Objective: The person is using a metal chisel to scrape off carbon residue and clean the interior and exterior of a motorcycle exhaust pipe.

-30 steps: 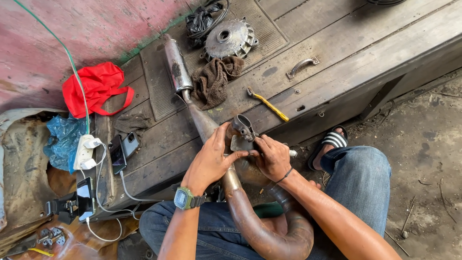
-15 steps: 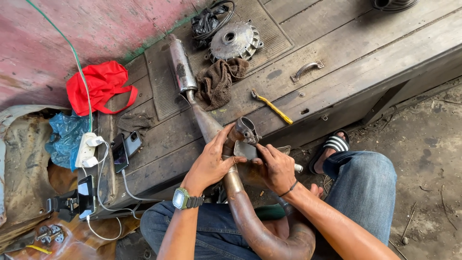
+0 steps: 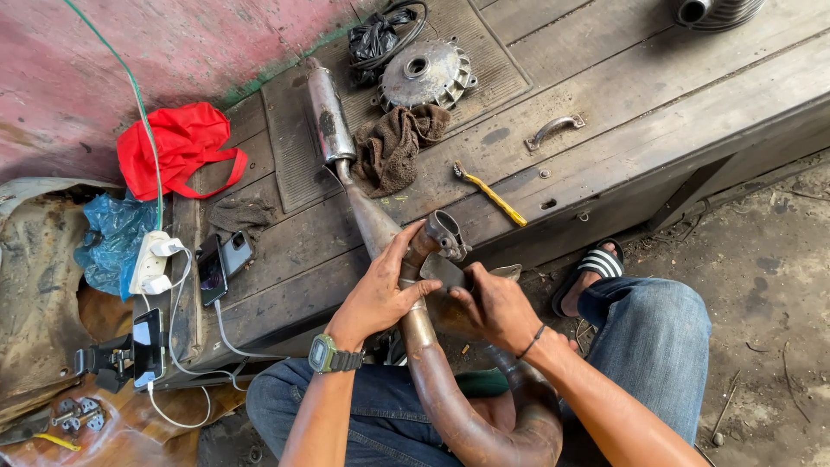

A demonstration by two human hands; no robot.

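While my left hand point(image 3: 380, 298) wraps the heavy, stiff exhaust pipe point(image 3: 424, 346) just below its clamp point(image 3: 443, 232), my right hand point(image 3: 497, 307) fingers pinch a metal piece point(image 3: 443, 272) against it, so I'd grip the curved bend.

Rough motorbike repair workshop, prob. open-air. Worn wooden bench point(image 3: 605, 95) carries an exhaust pipe point(image 3: 328, 112), a brake hub point(image 3: 424, 73), an oily rag point(image 3: 393, 143) and a yellow-handled tool point(image 3: 491, 195). Dirt floor point(image 3: 769, 285) on the right; power strip point(image 3: 151, 259) w/ phones charging at left.
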